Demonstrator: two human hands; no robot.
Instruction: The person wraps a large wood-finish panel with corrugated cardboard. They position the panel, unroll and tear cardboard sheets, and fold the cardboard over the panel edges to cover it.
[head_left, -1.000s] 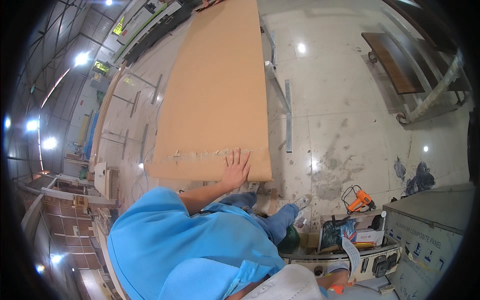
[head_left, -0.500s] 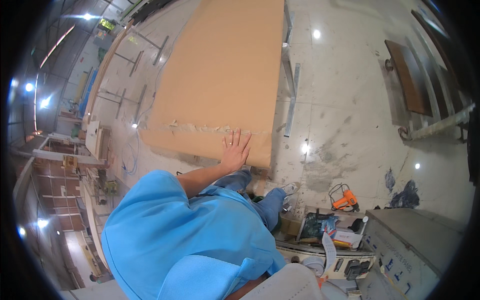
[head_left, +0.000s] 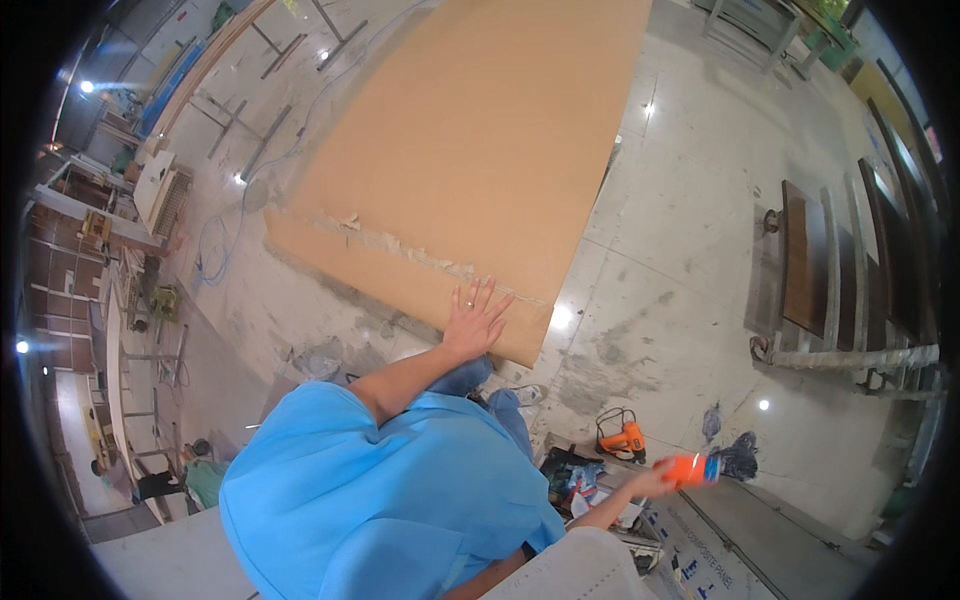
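My left hand (head_left: 475,320) lies flat with fingers spread on a large brown board (head_left: 470,150), near its close edge. A ragged strip of torn, pale material (head_left: 400,250) runs across the board there, just beyond my fingertips. Off to the right, my right hand (head_left: 655,482) is closed around an orange cylindrical container (head_left: 688,470) with a blue band at its far end. The container is held sideways, beside the tool box and the panel stack. Its exact kind cannot be made out.
An orange heat gun (head_left: 625,438) lies by an open box of tools (head_left: 575,470). A grey panel stack (head_left: 690,545) stands at the lower right. Dark boards lean on a wheeled rack (head_left: 840,355) farther right. Metal stands and a blue cable (head_left: 215,250) lie left of the board.
My right hand has come into view at the lower right, holding the orange container. The view has turned right. My left hand stays flat on the board.
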